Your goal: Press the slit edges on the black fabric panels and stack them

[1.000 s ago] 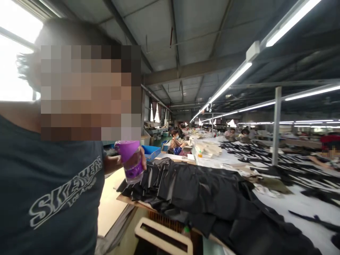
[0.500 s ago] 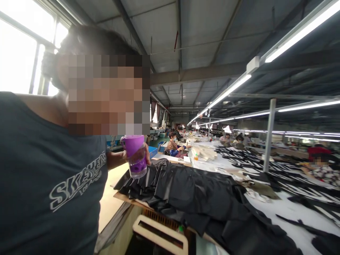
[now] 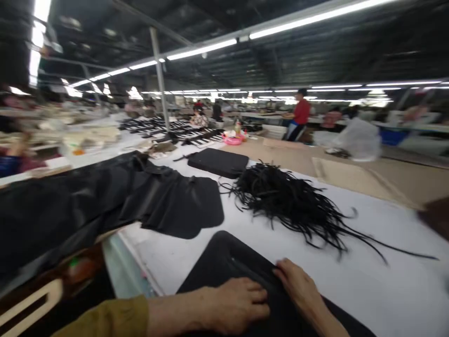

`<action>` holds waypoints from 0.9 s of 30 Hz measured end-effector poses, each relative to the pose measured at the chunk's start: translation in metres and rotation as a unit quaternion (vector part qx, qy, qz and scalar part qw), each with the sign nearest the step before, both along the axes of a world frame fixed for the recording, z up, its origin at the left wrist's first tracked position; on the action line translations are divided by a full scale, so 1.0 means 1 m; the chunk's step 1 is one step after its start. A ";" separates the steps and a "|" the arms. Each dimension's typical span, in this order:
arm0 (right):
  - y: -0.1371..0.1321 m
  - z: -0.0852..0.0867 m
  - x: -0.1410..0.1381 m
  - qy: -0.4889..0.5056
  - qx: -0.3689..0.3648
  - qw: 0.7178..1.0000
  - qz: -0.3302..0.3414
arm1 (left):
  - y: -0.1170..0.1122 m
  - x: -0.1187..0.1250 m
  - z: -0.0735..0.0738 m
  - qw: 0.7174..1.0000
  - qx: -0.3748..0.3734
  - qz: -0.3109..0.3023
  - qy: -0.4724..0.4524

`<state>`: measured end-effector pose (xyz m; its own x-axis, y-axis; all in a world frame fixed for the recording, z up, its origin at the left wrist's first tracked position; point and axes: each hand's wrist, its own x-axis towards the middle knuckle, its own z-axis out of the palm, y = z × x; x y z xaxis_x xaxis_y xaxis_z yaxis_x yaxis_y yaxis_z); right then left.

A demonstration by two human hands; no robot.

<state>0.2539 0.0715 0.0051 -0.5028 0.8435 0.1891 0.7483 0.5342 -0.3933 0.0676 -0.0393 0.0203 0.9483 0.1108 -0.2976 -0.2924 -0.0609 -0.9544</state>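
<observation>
A black fabric piece (image 3: 224,260) lies on the white table (image 3: 386,290) right in front of me. My left hand (image 3: 238,304), in an olive sleeve, rests flat on it with the fingers lying loosely together. Beside it, my right hand (image 3: 298,285) lies on the same piece, its fingertips touching a raised fold in the cloth. Neither hand lifts anything. Just beyond the piece sits a tangled heap of thin black strips (image 3: 291,206).
A long pile of black cloth (image 3: 87,201) drapes over the table's left side, above a pale slatted cart (image 3: 31,304). Farther back are a flat black stack (image 3: 217,161), a pink bowl (image 3: 232,138), cardboard sheets (image 3: 351,173), a white bag (image 3: 358,138) and a person in red (image 3: 300,114).
The view has swung right and down, away from a person in a dark T-shirt who held a purple cup. My two hands have come into view on the black fabric piece.
</observation>
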 end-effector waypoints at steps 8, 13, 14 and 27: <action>-0.004 0.024 -0.004 -0.084 -0.073 0.994 0.001 | 0.004 0.005 -0.011 0.612 -0.612 0.253 -0.433; -0.003 0.033 -0.001 -0.085 -0.005 0.993 -0.076 | 0.006 0.007 -0.021 0.577 -0.630 0.267 -0.447; -0.003 0.037 -0.001 -0.095 0.043 0.990 -0.097 | 0.006 0.007 -0.022 0.568 -0.640 0.271 -0.441; -0.024 0.064 -0.011 -0.163 0.260 0.949 0.073 | 0.028 0.036 0.022 0.306 -0.671 0.330 -0.589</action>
